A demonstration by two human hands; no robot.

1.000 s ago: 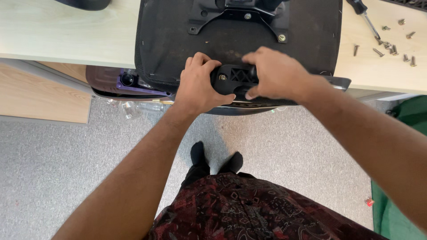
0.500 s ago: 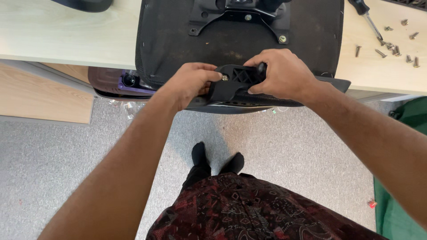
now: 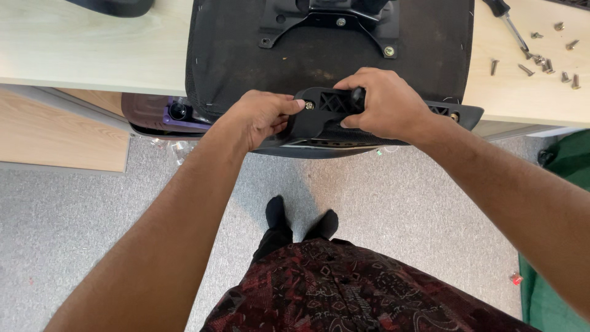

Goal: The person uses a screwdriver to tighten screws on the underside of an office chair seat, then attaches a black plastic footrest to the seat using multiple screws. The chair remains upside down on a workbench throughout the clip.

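An upturned black chair seat (image 3: 307, 49) lies on a light wooden table (image 3: 92, 49), its fabric underside facing up with a black metal bracket (image 3: 332, 18) bolted on. At the seat's near edge sits a black plastic armrest bracket (image 3: 326, 117). My right hand (image 3: 384, 101) grips the top of that plastic part. My left hand (image 3: 261, 114) pinches a small silver screw (image 3: 309, 105) at its left end with thumb and fingers.
Several loose screws (image 3: 541, 61) and a screwdriver (image 3: 510, 24) lie on the table at the right. A dark purple object (image 3: 166, 114) sits under the table edge at left. Grey carpet (image 3: 399, 203) lies below, with my feet and patterned clothing. Something green (image 3: 565, 166) is at right.
Both hands shifted slightly on the plastic bracket. The left hand moved from covering its left half to pinching the screw at its left end; the right hand slid up over its top.
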